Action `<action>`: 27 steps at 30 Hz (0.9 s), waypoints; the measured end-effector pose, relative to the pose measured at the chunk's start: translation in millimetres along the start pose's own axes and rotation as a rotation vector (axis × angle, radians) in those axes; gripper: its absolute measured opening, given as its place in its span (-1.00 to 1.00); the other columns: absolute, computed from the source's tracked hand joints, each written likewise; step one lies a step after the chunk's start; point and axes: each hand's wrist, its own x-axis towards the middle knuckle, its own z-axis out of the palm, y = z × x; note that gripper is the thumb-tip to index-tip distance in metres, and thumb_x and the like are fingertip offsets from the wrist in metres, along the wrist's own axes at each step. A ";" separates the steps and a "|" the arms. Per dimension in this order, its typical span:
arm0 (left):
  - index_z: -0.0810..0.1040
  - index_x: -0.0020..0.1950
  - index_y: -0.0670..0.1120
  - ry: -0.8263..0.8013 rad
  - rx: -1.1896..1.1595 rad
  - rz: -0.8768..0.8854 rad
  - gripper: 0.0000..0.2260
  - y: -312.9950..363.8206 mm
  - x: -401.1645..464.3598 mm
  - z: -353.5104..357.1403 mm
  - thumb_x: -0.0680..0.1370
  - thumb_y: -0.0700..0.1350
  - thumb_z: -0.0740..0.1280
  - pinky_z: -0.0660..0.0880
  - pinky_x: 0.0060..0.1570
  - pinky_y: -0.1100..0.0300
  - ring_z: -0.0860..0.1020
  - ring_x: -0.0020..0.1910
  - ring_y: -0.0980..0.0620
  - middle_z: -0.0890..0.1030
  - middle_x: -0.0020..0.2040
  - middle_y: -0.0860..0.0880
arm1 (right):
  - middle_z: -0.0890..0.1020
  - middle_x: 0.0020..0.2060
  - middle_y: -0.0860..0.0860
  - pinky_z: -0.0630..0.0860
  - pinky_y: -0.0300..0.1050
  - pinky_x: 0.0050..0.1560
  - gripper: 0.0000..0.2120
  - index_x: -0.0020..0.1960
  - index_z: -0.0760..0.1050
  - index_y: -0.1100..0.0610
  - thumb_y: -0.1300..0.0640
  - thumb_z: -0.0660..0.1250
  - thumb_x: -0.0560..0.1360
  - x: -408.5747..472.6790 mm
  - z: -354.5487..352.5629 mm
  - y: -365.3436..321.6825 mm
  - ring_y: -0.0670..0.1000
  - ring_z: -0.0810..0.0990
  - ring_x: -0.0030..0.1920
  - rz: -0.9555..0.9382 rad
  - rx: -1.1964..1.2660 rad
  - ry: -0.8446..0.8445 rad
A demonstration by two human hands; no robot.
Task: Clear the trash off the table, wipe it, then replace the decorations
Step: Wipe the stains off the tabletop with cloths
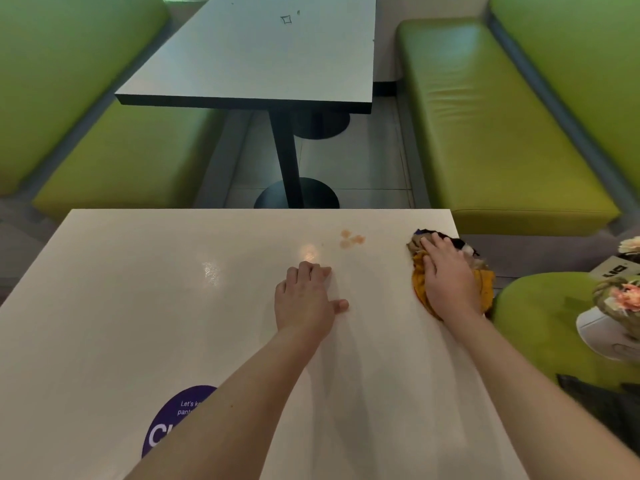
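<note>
**Cloth at the table's right edge, stain still on the top**

A crumpled rag (453, 271), orange with tan, black and white patches, is lying at the right edge of the cream table (138, 289), right of centre in the frame and partly overhanging the edge. Pale orange spots (351, 239) are sitting near the table's far edge, just left of the rag. A purple round sticker (173, 420) is showing at lower left, partly covered by a forearm.

The tabletop is stretching bare to the left; beyond the right edge a green seat (540, 327) is carrying a small flower pot (616, 299) and a white object.

The right hand (450, 275) is lying palm-down on the rag, fingers spread and straight, pressing rather than clutching. The left hand (306, 296) is resting on the table at mid-frame, fingertips tucked under, thumb out, holding nothing.
</note>
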 end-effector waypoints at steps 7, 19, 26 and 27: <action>0.28 0.48 0.08 -0.009 -0.012 -0.001 -0.39 0.3 -2.3 0.6 0.49 0.26 0.32 0.20 0.32 0.12 0.25 0.37 0.02 0.31 0.38 0.08 | 0.29 0.51 -0.03 -0.03 -0.08 0.54 -0.59 0.49 0.35 0.05 0.12 0.04 0.67 -46.9 5.0 7.8 -0.01 0.17 0.54 -0.189 -0.024 -0.055; 0.25 0.51 0.09 -0.029 0.032 0.068 -0.37 -3.7 -3.6 -1.5 0.51 0.30 0.27 0.19 0.34 0.14 0.25 0.38 0.02 0.30 0.41 0.09 | 0.24 0.53 -0.06 -0.11 -0.12 0.55 -0.58 0.51 0.31 0.00 0.06 0.09 0.66 -59.7 22.3 -42.4 -0.06 0.10 0.55 -0.185 0.008 -0.051; 0.53 0.30 0.16 -0.098 -0.114 0.112 -0.73 -29.2 23.3 -30.0 0.61 0.04 0.26 0.44 0.15 0.12 0.47 0.21 0.07 0.54 0.23 0.12 | 0.26 0.53 0.02 -0.07 -0.02 0.56 -0.59 0.51 0.31 0.06 0.09 0.02 0.69 -4.2 22.9 -38.4 0.04 0.14 0.55 -0.072 -0.051 0.007; 0.55 0.26 0.17 -0.080 -0.150 0.084 -0.76 -35.8 27.0 -34.4 0.61 0.01 0.26 0.47 0.11 0.13 0.51 0.15 0.09 0.58 0.17 0.14 | 0.25 0.54 0.03 -0.05 0.01 0.57 -0.59 0.52 0.29 0.07 0.09 0.00 0.69 3.1 24.3 -41.4 0.05 0.13 0.55 -0.059 -0.049 0.002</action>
